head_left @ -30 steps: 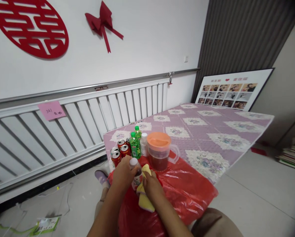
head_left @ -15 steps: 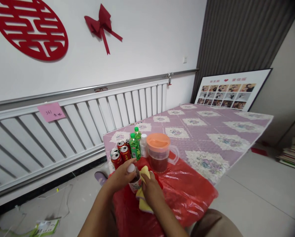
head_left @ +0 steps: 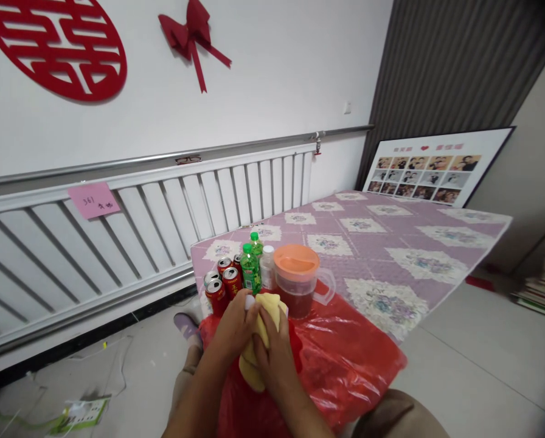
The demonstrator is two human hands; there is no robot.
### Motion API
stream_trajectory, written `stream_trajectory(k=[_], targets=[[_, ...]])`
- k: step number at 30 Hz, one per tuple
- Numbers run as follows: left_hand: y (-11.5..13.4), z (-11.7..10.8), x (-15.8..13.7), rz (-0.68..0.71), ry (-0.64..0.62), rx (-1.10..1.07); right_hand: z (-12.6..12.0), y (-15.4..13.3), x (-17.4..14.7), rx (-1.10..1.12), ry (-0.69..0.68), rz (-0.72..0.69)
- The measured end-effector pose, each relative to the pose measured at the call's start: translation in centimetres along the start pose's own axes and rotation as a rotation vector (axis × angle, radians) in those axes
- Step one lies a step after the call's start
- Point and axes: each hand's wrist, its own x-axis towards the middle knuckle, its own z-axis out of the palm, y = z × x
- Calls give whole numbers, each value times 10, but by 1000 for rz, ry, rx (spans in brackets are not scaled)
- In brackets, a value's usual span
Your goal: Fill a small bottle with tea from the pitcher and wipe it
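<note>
My left hand (head_left: 236, 322) is closed around the top of a bottle, whose white cap (head_left: 249, 302) shows beside my fingers. A yellow cloth (head_left: 267, 304) covers most of the bottle's body. My right hand (head_left: 272, 347) grips the cloth and presses it against the bottle from the right. Both hands are close together above a red plastic sheet (head_left: 345, 359). Just beyond them stand a clear pitcher (head_left: 295, 292) with an orange lid and dark liquid, a white-capped clear bottle (head_left: 267, 267) and green-capped bottles (head_left: 250, 267).
Several opened red cans (head_left: 216, 295) stand at the table's left corner. A purple patterned cloth (head_left: 373, 243) covers the table. Behind it runs a white radiator (head_left: 172, 213) with a pink note (head_left: 93, 199). A photo board (head_left: 437, 164) leans at the far right end.
My right hand has brought the yellow cloth up and over the bottle, hiding its label. My left hand has shifted slightly closer to the right hand. The view has moved a little.
</note>
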Motion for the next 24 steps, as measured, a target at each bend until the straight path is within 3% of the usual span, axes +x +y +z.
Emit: stream_trajectory(k=[9,14,18,21,24], targets=[[-1,-20,-3,8,-162,-106,-11,10,56,20,-81,80],[-2,-14,0,-21,-120,-72,6,1,11,-23,-15,120],[-3,-15,1,-30,-123,-54,30,-4,-33,-117,-95,175],[-1,-19,0,-34,-128,-57,33,-6,-32,-129,-88,178],[1,-21,0,-18,-127,-78,18,-6,-4,-63,-53,142]])
